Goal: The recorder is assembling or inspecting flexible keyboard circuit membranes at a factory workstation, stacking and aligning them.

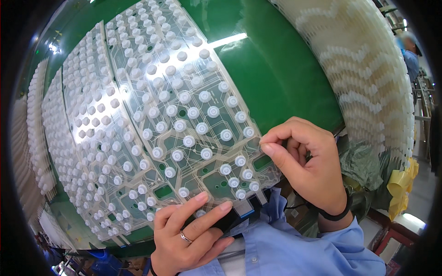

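Observation:
A clear keyboard membrane (193, 115) with printed traces and rows of white rubber domes lies on the green table in front of me. My left hand (191, 232), a ring on one finger, rests at its near edge with fingers spread and fingertips touching the sheet beside the lower domes. At the membrane's right edge, my right hand (308, 161) pinches thumb and index finger together. Whatever sits between those fingertips is too small or hidden to make out. A flat ribbon tail (244, 209) with a blue end hangs off the near edge.
More domed membranes (99, 110) lie side by side to the left. A tall stack of whitish domed sheets (363, 69) stands at the right on the green table (271, 60). Dark green plastic wrap (361, 161) and yellow material (400, 188) lie below it. Another person (410, 55) is at the far right.

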The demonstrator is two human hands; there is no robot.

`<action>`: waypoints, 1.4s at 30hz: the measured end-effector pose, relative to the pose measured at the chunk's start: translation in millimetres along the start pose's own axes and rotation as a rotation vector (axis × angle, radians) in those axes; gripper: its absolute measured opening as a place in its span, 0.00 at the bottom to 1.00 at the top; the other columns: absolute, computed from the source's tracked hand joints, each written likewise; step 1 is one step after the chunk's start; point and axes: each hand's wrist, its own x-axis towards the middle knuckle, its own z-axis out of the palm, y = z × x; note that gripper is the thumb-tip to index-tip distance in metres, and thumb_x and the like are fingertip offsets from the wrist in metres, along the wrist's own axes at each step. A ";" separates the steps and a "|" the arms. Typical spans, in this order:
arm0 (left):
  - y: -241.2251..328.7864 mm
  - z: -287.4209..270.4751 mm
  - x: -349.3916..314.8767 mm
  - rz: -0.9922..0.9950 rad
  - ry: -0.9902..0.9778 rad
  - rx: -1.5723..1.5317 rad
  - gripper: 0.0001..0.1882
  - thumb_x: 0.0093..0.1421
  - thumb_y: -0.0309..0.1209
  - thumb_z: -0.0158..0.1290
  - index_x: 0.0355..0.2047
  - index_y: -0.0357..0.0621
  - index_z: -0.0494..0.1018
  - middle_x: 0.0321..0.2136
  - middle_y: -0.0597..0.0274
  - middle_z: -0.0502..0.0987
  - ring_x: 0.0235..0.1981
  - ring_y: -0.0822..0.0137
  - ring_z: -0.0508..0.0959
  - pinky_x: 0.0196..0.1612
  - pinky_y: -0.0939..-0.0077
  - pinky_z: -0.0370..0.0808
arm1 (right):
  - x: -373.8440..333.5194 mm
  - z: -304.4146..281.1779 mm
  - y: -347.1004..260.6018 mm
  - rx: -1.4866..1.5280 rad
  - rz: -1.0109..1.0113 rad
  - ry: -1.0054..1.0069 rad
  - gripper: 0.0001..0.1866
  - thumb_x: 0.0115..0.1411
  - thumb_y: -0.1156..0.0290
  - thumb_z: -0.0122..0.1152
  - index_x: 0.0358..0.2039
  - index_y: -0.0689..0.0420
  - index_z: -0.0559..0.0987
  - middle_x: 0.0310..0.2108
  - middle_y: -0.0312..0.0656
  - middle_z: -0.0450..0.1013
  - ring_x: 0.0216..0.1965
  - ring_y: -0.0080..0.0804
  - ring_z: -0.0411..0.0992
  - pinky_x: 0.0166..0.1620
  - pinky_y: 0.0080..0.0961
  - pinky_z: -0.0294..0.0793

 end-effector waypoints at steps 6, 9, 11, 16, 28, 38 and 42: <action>0.0 0.3 -0.4 -0.003 0.000 0.001 0.16 0.49 0.45 0.64 0.17 0.53 0.71 0.48 0.70 0.80 0.56 0.55 0.72 0.45 0.62 0.63 | 0.0 0.6 0.3 -0.005 -0.002 -0.006 0.02 0.55 0.80 0.63 0.31 0.61 0.81 0.25 0.34 0.73 0.16 0.11 0.58 0.20 0.14 0.53; -0.5 0.8 -0.6 -0.003 0.003 0.000 0.16 0.49 0.45 0.64 0.16 0.53 0.71 0.48 0.70 0.80 0.56 0.55 0.71 0.45 0.62 0.64 | -0.8 1.9 0.5 -0.002 -0.007 -0.002 0.03 0.55 0.81 0.63 0.31 0.62 0.81 0.26 0.32 0.73 0.17 0.09 0.58 0.20 0.11 0.52; -0.6 0.8 -0.5 -0.002 0.003 -0.001 0.16 0.49 0.45 0.64 0.16 0.53 0.71 0.48 0.70 0.80 0.56 0.55 0.71 0.45 0.62 0.64 | -1.0 3.1 0.5 -0.016 -0.018 0.006 0.03 0.54 0.81 0.63 0.31 0.62 0.80 0.26 0.32 0.72 0.17 0.09 0.58 0.20 0.11 0.52; -0.1 0.9 0.6 -0.001 0.000 -0.001 0.16 0.49 0.45 0.64 0.16 0.53 0.72 0.48 0.70 0.80 0.56 0.55 0.71 0.45 0.61 0.64 | -1.3 5.4 1.6 -0.087 -0.047 0.045 0.04 0.53 0.80 0.63 0.29 0.57 0.78 0.24 0.35 0.73 0.13 0.18 0.59 0.19 0.18 0.56; -1.8 0.6 -2.9 0.020 0.082 -0.100 0.15 0.49 0.44 0.63 0.18 0.52 0.72 0.47 0.66 0.81 0.55 0.51 0.72 0.45 0.59 0.65 | -14.8 11.8 -6.8 -0.012 0.039 0.182 0.17 0.53 0.79 0.64 0.45 0.60 0.74 0.30 0.40 0.68 0.26 0.26 0.68 0.27 0.20 0.66; 15.5 -15.0 -39.2 -0.119 0.235 -0.089 0.12 0.49 0.41 0.65 0.22 0.52 0.74 0.47 0.68 0.81 0.53 0.58 0.74 0.45 0.65 0.66 | -73.5 25.5 -32.8 0.131 -0.292 -0.287 0.12 0.49 0.78 0.70 0.36 0.56 0.82 0.36 0.39 0.74 0.35 0.35 0.72 0.39 0.28 0.69; 18.4 -19.3 -51.7 -0.116 0.268 -0.070 0.12 0.49 0.41 0.65 0.22 0.52 0.74 0.47 0.66 0.81 0.53 0.57 0.75 0.46 0.64 0.66 | -75.9 33.1 -34.8 0.174 -0.355 -0.325 0.12 0.49 0.78 0.70 0.36 0.56 0.81 0.35 0.40 0.74 0.35 0.35 0.72 0.38 0.27 0.70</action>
